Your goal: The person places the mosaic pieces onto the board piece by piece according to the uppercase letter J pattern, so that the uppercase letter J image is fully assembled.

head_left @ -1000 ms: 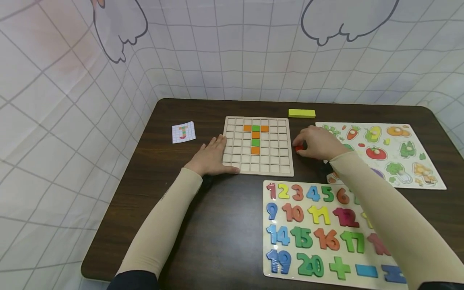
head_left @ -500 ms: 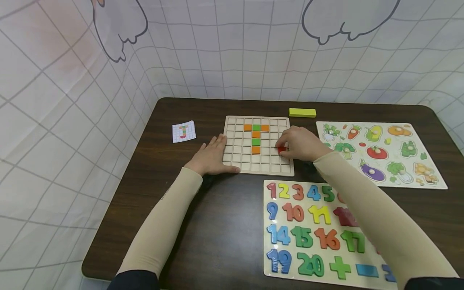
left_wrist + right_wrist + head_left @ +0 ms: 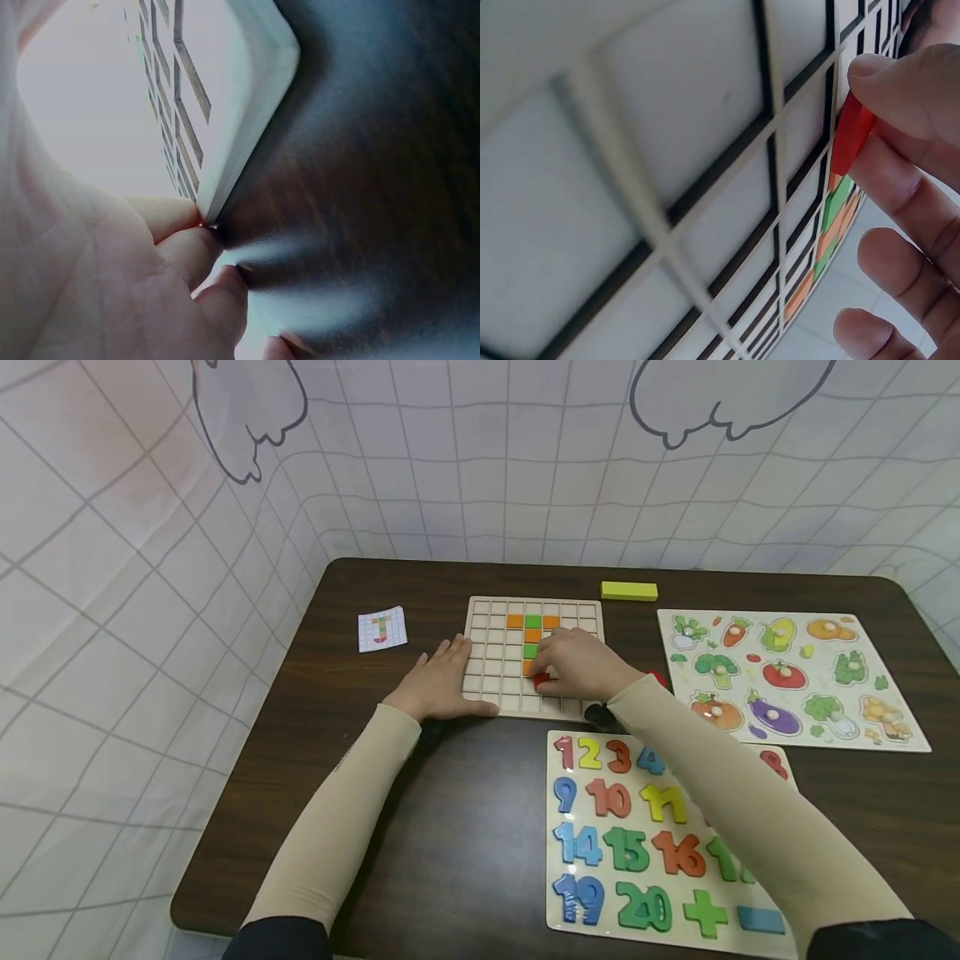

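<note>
A pale wooden grid board (image 3: 491, 670) lies on the dark table, with orange and green square tiles (image 3: 532, 622) set in a T shape. My right hand (image 3: 581, 663) is over the board and pinches a red tile (image 3: 853, 135) between thumb and fingers. The red tile is tilted, close over the grid just below the lowest orange tile (image 3: 528, 667). My left hand (image 3: 441, 683) rests against the board's left edge, fingers extended and thumb along the near corner. In the left wrist view, its fingertips touch the board's side.
A small pattern card (image 3: 382, 629) lies left of the board. A yellow-green block (image 3: 628, 591) is behind it. On the right are a vegetable puzzle board (image 3: 806, 710) and, nearer, a number board (image 3: 553, 868). Another red piece (image 3: 657, 678) shows past my right sleeve.
My right hand has carried the red tile leftward from beside the board to the column under the orange and green tiles. My left hand has stayed at the board's edge.
</note>
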A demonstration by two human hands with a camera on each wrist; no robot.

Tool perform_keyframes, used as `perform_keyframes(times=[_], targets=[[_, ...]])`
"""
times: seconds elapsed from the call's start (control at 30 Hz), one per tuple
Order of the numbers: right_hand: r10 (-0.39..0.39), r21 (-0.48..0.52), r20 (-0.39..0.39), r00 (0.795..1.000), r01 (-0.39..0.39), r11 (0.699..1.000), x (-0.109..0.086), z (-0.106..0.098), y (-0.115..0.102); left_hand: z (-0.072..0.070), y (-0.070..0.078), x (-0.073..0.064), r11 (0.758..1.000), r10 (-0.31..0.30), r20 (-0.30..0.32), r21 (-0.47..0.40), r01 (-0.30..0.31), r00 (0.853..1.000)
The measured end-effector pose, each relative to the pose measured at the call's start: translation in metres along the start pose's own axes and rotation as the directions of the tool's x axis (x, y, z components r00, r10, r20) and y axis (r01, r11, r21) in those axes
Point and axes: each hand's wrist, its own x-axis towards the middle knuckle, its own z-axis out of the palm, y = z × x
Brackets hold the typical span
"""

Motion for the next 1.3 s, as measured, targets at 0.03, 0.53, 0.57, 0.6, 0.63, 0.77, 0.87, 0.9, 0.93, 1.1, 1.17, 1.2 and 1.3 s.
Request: perform_keyframes(times=[0.03, 0.53, 0.57, 0.6, 0.63, 0.77, 0.87, 0.9, 0.93, 1.1, 1.17, 1.2, 1.3], targets=[[-0.019, -0.004, -0.007, 1.0, 0.019, 1.0, 0.002, 0.0, -0.002, 0.0, 0.0, 0.0, 1.0, -0.001, 0.001, 0.0, 0.001, 1.0], [-0.047, -0.03, 0.018, 0.999, 0.047, 0.998, 0.009, 0.002, -0.01, -0.002, 0.0, -0.001, 1.0, 0.011, 0.0, 0.003, -0.011, 1.0], [-0.047, -0.029, 0.02, 0.999, 0.047, 0.998, 0.01, 0.001, -0.01, -0.002, 0.0, -0.001, 1.0, 0.01, 0.001, 0.004, -0.01, 1.0], [-0.048, -0.03, 0.018, 0.999, 0.049, 0.998, 0.01, 0.003, -0.009, -0.002, 0.0, -0.001, 1.0, 0.009, 0.002, 0.003, -0.009, 1.0], [-0.048, -0.028, 0.017, 0.999, 0.049, 0.998, 0.01, 0.003, -0.009, -0.002, 0.0, -0.001, 1.0, 0.009, 0.002, 0.003, -0.009, 1.0], [-0.02, -0.002, 0.027, 0.999, 0.02, 1.0, 0.006, 0.001, -0.004, -0.002, 0.0, -0.001, 1.0, 0.005, 0.001, -0.001, -0.005, 1.0], [0.038, 0.027, 0.044, 0.998, -0.039, 0.999, -0.003, -0.004, 0.004, -0.001, 0.0, -0.001, 1.0, 0.002, 0.0, -0.001, -0.002, 1.0], [0.057, 0.033, 0.044, 0.997, -0.058, 0.998, -0.007, -0.006, 0.008, -0.001, 0.0, -0.001, 1.0, 0.001, 0.0, 0.0, -0.001, 1.0], [0.076, 0.036, 0.045, 0.996, -0.078, 0.996, -0.012, -0.008, 0.012, -0.001, 0.0, -0.001, 1.0, 0.001, 0.0, 0.0, -0.001, 1.0], [0.153, 0.023, 0.041, 0.987, -0.154, 0.988, -0.04, -0.019, 0.038, -0.001, 0.0, -0.001, 1.0, 0.009, -0.005, -0.002, -0.009, 1.0], [0.179, 0.016, 0.048, 0.983, -0.18, 0.984, -0.053, -0.023, 0.049, 0.0, 0.0, 0.0, 1.0, 0.011, -0.007, -0.003, -0.011, 1.0], [0.187, 0.013, 0.051, 0.981, -0.188, 0.982, -0.059, -0.025, 0.054, 0.0, 0.0, 0.0, 1.0, 0.011, -0.007, -0.004, -0.011, 1.0], [0.202, 0.002, 0.076, 0.976, -0.203, 0.979, -0.075, -0.031, 0.066, 0.0, 0.0, 0.0, 1.0, 0.011, -0.007, -0.006, -0.012, 1.0]])
